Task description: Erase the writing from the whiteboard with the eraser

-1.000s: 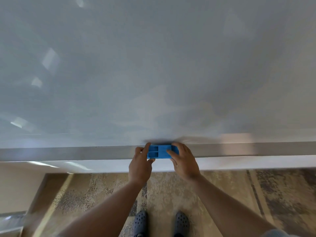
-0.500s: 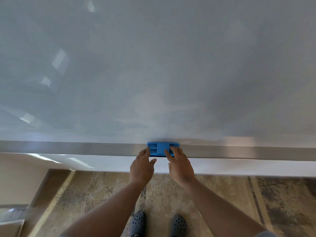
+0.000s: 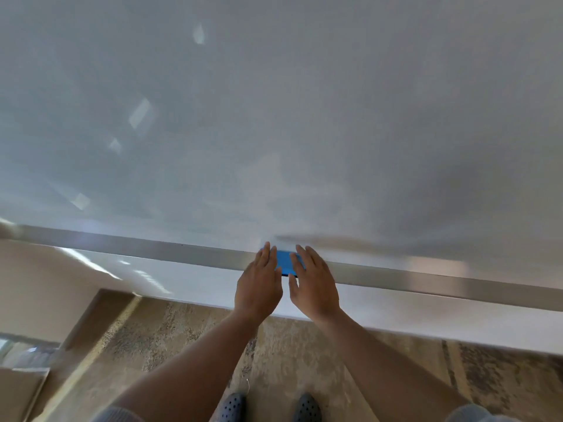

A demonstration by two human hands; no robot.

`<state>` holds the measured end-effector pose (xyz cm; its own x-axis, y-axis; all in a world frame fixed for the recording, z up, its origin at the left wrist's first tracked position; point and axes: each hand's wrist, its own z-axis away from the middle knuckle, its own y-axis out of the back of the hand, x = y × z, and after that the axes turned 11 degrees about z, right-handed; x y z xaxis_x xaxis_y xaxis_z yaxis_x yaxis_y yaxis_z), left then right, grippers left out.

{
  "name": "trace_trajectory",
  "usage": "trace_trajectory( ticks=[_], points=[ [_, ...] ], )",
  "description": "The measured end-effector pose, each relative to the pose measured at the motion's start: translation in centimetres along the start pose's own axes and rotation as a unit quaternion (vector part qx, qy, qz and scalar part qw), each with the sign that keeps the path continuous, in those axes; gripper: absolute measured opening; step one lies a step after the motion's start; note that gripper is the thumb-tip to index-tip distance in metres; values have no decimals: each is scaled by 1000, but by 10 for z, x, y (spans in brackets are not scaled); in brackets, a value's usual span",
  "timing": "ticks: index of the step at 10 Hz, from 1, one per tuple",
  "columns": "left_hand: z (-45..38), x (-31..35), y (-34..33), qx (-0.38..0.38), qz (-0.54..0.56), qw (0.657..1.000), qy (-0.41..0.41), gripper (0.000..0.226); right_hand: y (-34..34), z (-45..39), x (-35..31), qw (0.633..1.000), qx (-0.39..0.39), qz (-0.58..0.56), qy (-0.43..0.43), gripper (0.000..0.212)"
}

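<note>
I found the blue eraser (image 3: 285, 263) lying on the metal tray (image 3: 182, 254) under the whiteboard (image 3: 304, 117); left hand (image 3: 259, 287) and right hand (image 3: 315, 287) rested on it, fingers straight, neither grip closed.

mottled brown carpet (image 3: 304, 345); beige wall (image 3: 39, 284)

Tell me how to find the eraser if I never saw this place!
Look at the big whiteboard on the wall and follow it down to the long silver ledge along its bottom edge. The eraser sits on that ledge, between the fingers of the left hand and right hand. It is the only bright blue thing there.
</note>
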<state>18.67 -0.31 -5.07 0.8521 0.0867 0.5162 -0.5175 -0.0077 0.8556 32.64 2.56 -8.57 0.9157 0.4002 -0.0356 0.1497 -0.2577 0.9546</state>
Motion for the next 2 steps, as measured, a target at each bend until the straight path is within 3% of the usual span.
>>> trace_trajectory(
  ticks=[2],
  points=[
    [1,10,17,35,-32,997,-64,56,26,-7,2,998,62,4,-9,52]
  ],
)
